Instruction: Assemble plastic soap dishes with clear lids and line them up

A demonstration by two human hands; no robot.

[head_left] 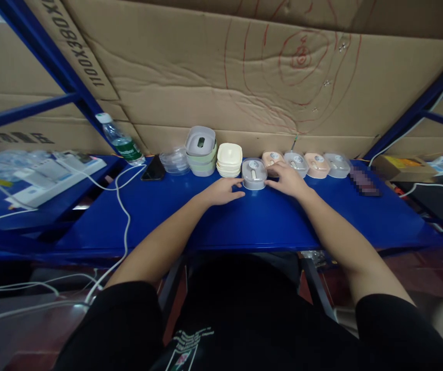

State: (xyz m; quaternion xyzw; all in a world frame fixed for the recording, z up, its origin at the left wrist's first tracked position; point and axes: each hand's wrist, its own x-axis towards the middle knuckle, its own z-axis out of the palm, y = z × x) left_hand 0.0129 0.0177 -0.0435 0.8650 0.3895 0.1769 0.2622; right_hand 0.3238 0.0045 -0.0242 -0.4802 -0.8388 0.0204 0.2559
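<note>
Blue desk (256,226) lies under the left grip (222,192) and right grip (288,180), fingers apart on each; between them sits a grey lidded box (252,177) (round sticker (254,164) on top), with stacked yellow bowls (229,156) just beyond the left grip.

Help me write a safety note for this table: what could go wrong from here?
The right hand sits close to the nearest peach box and might nudge it. The stack of grey and green containers beyond the left hand could topple if knocked. The white cable over the table's front edge, near the left forearm, might snag.
</note>
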